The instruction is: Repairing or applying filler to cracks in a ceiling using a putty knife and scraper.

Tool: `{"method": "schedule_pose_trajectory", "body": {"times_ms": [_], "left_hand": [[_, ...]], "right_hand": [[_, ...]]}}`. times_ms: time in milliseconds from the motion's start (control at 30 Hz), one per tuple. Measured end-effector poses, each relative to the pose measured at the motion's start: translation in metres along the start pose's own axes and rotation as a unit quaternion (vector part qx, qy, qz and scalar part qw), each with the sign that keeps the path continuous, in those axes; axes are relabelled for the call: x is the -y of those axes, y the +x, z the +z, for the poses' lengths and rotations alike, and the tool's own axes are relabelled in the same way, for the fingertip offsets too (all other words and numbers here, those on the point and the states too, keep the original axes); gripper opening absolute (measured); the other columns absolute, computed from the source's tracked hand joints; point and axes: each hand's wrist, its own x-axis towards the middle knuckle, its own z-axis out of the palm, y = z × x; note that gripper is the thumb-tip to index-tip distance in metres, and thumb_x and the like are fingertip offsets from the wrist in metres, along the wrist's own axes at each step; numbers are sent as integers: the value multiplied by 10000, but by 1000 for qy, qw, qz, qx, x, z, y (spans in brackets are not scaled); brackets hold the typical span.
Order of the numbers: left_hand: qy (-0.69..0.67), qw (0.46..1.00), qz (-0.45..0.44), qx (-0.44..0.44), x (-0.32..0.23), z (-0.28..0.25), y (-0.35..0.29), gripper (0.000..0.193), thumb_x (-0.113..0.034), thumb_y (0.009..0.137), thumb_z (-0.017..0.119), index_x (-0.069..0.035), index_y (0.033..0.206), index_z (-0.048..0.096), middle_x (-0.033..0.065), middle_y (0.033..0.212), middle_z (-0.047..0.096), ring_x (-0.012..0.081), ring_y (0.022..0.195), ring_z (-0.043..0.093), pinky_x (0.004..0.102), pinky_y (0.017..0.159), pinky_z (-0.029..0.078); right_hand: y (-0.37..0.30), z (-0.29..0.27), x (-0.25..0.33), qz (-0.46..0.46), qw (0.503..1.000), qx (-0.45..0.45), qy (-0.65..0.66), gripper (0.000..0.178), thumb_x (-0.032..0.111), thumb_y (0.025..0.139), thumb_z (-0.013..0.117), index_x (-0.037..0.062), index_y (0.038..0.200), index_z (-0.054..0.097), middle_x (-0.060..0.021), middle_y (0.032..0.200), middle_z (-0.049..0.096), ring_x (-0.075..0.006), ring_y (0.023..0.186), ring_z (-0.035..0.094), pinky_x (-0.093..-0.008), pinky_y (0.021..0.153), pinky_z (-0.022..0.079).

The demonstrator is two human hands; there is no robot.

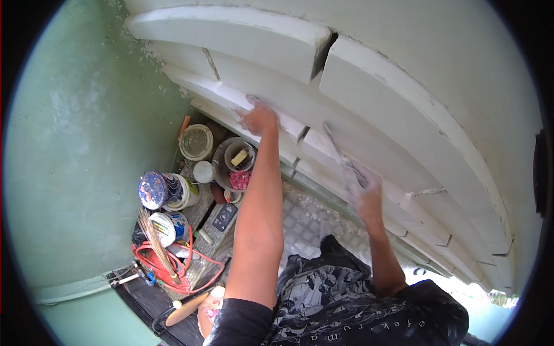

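Observation:
My left hand (pixel 259 118) reaches forward and rests on a white ledge of the stepped, curved moulding (pixel 271 40). Its fingers look spread against the surface and are dusted white; I see no tool in them. Lower down to the right, my right hand (pixel 365 196) is closed around a putty knife (pixel 333 140). The narrow blade points up and away, close to the moulding's face. White residue coats the right fingers, and the knife's handle is partly hidden by them. Dark gaps separate the moulding's pieces between and above my hands.
Left of my arm stand a bucket (pixel 196 142), a grey basin (pixel 221 164) holding a smaller tub, and paint-splashed pails (pixel 153 190). A coiled orange hose (pixel 158 268) and a black power strip (pixel 224 217) lie nearby. A green wall (pixel 86 144) bounds the left side.

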Motion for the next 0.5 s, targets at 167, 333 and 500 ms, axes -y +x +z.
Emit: {"method": "schedule_pose_trajectory", "body": {"times_ms": [167,333,500], "left_hand": [[-17,998,2,67,3,28,-15,741,-531,928,424,-50,1470,267,306,1314,454,418,1180,495,488,986,418],[80,965,251,-9,101,71,169,724,-498,910,471,-6,1421,326,327,1266,497,445,1161,509,478,1011,404],[65,967,215,116,74,119,33,719,-510,901,490,-24,1411,346,313,1297,478,437,1171,504,481,1023,395]], "right_hand": [[0,-15,14,19,995,-41,-94,364,242,874,658,48,1180,622,-96,801,645,-156,614,591,-281,589,483],[-31,-14,15,-134,967,120,-178,435,289,811,688,111,1198,602,-154,1068,650,-301,962,614,-390,911,462],[-72,-95,-36,-59,981,72,-172,475,298,772,739,102,1188,620,-159,1067,659,-292,1017,616,-389,919,460]]}}
